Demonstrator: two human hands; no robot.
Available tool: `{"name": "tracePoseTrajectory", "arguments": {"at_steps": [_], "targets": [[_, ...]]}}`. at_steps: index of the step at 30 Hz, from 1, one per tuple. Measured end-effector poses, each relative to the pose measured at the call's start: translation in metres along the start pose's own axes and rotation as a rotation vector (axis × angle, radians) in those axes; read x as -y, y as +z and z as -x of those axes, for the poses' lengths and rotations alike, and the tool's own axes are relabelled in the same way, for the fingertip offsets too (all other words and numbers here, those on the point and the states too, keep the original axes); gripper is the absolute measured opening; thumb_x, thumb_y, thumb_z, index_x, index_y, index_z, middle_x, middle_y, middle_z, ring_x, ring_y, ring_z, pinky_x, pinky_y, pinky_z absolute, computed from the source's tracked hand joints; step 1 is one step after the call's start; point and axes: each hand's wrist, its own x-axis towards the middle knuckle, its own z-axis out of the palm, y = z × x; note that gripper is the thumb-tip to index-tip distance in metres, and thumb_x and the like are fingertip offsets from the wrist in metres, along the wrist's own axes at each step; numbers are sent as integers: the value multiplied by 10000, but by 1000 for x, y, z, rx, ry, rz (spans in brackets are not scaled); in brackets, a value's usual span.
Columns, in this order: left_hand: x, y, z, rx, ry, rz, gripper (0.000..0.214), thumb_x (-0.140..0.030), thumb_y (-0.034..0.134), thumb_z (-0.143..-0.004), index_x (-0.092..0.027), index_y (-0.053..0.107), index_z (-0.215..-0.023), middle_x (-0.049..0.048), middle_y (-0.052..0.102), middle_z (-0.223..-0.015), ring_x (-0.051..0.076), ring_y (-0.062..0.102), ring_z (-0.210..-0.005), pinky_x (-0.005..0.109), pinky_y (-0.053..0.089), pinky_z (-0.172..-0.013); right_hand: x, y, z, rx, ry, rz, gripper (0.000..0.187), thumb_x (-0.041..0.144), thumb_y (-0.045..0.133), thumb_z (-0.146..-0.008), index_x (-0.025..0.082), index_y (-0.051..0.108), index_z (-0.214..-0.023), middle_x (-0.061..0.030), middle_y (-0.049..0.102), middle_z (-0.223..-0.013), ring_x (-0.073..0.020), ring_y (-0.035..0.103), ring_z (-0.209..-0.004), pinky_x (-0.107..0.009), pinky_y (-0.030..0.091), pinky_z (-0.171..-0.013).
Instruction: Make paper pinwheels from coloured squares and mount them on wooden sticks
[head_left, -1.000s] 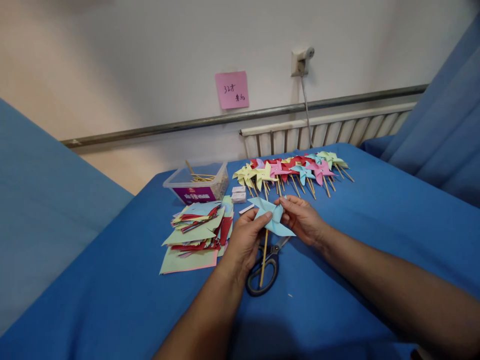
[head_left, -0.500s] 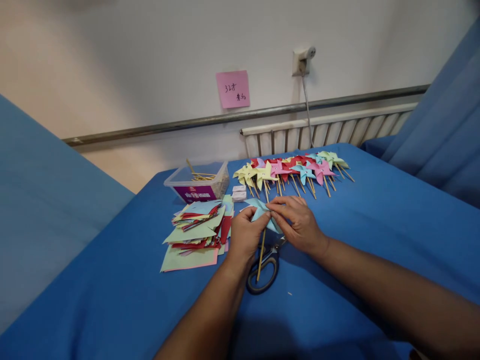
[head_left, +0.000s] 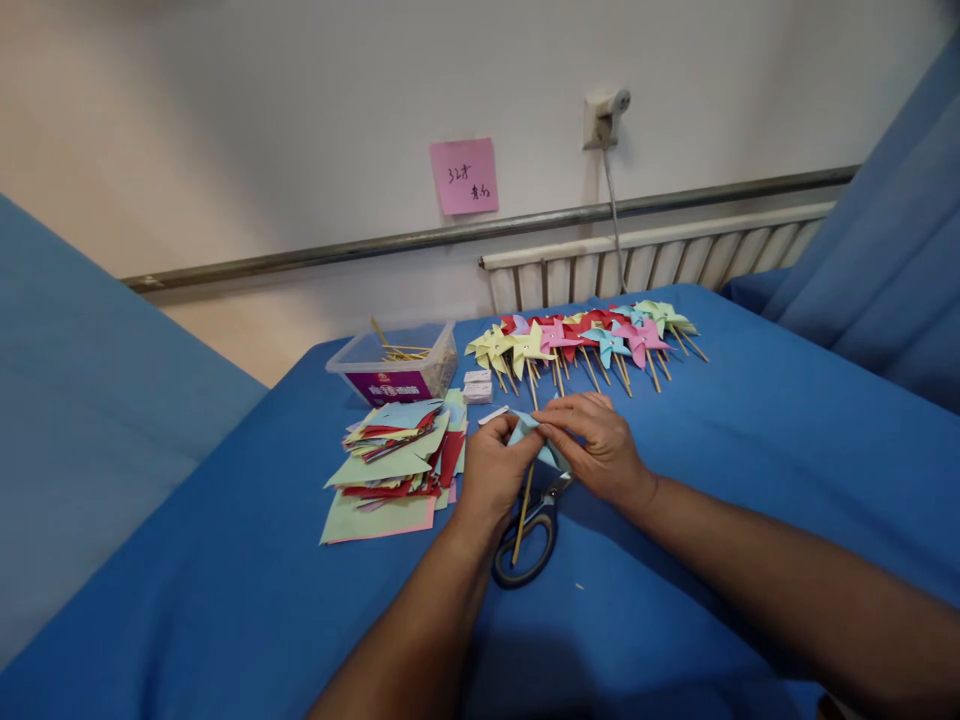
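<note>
Between my hands is a light blue paper pinwheel [head_left: 525, 425], partly hidden by my fingers. My left hand [head_left: 495, 465] pinches its left side, thumb on top. From the right, my right hand [head_left: 596, 440] presses thumb and fingertips together at the pinwheel's middle. A thin wooden stick [head_left: 523, 515] runs down from below the paper; whether it is joined to the pinwheel is hidden. Under the stick lie dark-handled scissors [head_left: 551, 525] on the blue cloth, blades pointing up to the right, partly covered by my right hand.
Left of my hands lies a stack of coloured paper [head_left: 390, 465]. Behind it stand a clear plastic box [head_left: 442, 365] with sticks and small white boxes [head_left: 478, 386]. Several finished pinwheels [head_left: 577, 340] lie along the back of the blue-covered table [head_left: 712, 450], near the radiator [head_left: 652, 250].
The light blue paper's upper left blade has folded or turned inward, so less of it shows and a white strip behind it is uncovered. My hands have barely shifted.
</note>
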Motion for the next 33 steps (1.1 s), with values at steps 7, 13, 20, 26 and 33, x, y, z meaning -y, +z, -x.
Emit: {"name": "tracePoseTrajectory", "arguments": {"at_steps": [7, 13, 20, 26, 33], "targets": [[4, -2, -2, 24, -112, 183, 303, -335, 827, -578, -145, 680, -763, 8, 653, -674, 107, 542, -560, 227, 406, -566, 4, -5, -3, -109, 70, -28, 388, 365, 619, -865, 256, 561, -1233, -103, 545, -1268, -261, 523, -1181, -469, 426, -986], [0, -2, -3, 12, -171, 358, 283, -251, 825, -569, -137, 680, -784, 8, 662, -704, 103, 566, -582, 225, 430, -590, 12, -2, 2, 100, -43, 107, 619, 424, 667, -815, 220, 422, -1345, -138, 494, -1335, -308, 458, -1242, -513, 380, -1016], [1, 0, -3, -73, -175, 421, 233, -186, 816, -550, -137, 616, -659, -1, 646, -654, 106, 577, -623, 218, 440, -639, 7, 2, 4, 90, -16, 98, 522, 384, 603, -870, 205, 423, -1326, -136, 515, -1318, -284, 474, -1234, -483, 386, -1008], [-1, 1, -2, -43, -196, 397, 216, -185, 809, -551, -121, 662, -696, 6, 649, -641, 103, 567, -593, 215, 429, -602, 10, 0, 4, 91, -15, 87, 503, 379, 589, -876, 214, 428, -1323, -126, 521, -1317, -276, 478, -1235, -481, 373, -1022], [-2, 1, -2, 15, -199, 409, 226, -185, 804, -568, -109, 711, -760, 32, 688, -688, 124, 604, -630, 228, 464, -638, 3, 5, 4, 57, 61, 6, 456, 363, 584, -885, 229, 449, -1300, -121, 539, -1303, -276, 490, -1231, -493, 383, -1017]]}}
